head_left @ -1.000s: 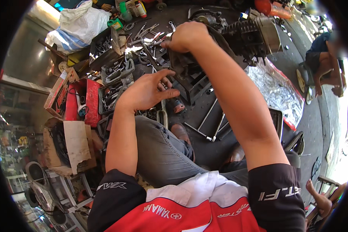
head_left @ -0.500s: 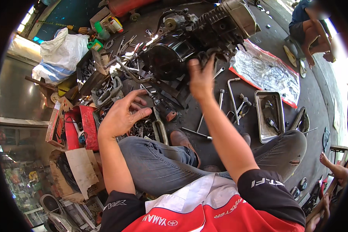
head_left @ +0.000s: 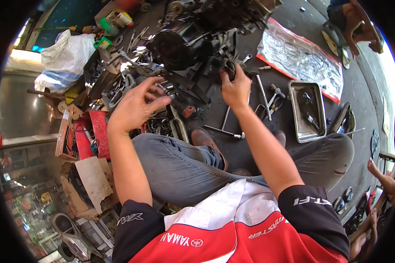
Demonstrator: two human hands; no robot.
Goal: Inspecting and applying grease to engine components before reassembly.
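Observation:
A dark motorcycle engine (head_left: 175, 46) with a round black side cover rests on the floor in front of me. My right hand (head_left: 236, 90) is at its near right side, thumb and fingers closed round a dark piece (head_left: 229, 65) that I cannot make out; it may be a rag or an engine part. Nothing is held in my left hand (head_left: 134, 105), raised with its fingers apart over the tools left of the engine. Close by that hand lies a dark tool with a reddish end (head_left: 188, 111).
A T-handle wrench (head_left: 224, 127) and pliers (head_left: 276, 104) lie on the floor. To the right are a metal tray (head_left: 299, 136) with dark parts and a red-edged plastic sheet (head_left: 298, 57). A white sack (head_left: 66, 61) and red box (head_left: 98, 131) stand left. Other people sit at the right.
The engine has shifted upward in the picture as the view tilts. My right hand, blurred against the engine before, is now lower on it with fingers closed. My left hand stays raised and open.

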